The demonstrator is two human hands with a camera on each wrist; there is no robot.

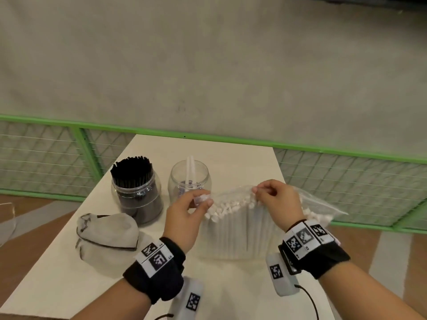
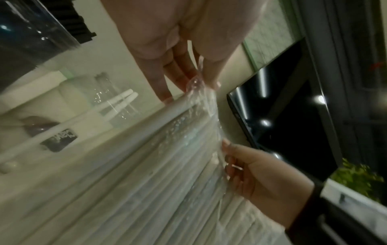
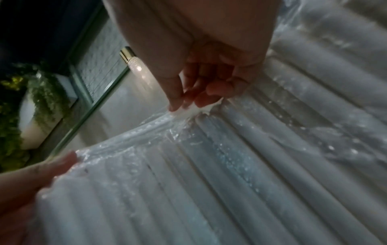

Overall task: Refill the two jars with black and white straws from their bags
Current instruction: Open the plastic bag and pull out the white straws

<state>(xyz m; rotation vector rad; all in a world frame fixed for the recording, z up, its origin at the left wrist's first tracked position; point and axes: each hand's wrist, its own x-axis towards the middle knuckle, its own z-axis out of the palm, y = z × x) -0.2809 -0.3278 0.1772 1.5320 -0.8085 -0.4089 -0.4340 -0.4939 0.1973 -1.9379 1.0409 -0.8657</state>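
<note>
A clear plastic bag (image 1: pixel 233 229) packed with white straws (image 1: pixel 227 205) stands upright on the table in front of me. My left hand (image 1: pixel 203 200) pinches the bag's top edge at its left end. My right hand (image 1: pixel 257 189) pinches the same edge further right, and the film is stretched taut between them. Both pinches show close up: left hand (image 2: pixel 196 82), right hand (image 3: pixel 188 106). Behind the bag, a clear jar (image 1: pixel 136 192) is full of black straws (image 1: pixel 131 168). Beside it a second clear jar (image 1: pixel 189 179) holds a couple of white straws (image 1: pixel 190 168).
A crumpled empty plastic bag (image 1: pixel 107 232) lies on the white table (image 1: pixel 57 278) left of my left wrist. A green mesh railing (image 1: pixel 346 172) runs behind the table's far end. Wooden floor shows on both sides.
</note>
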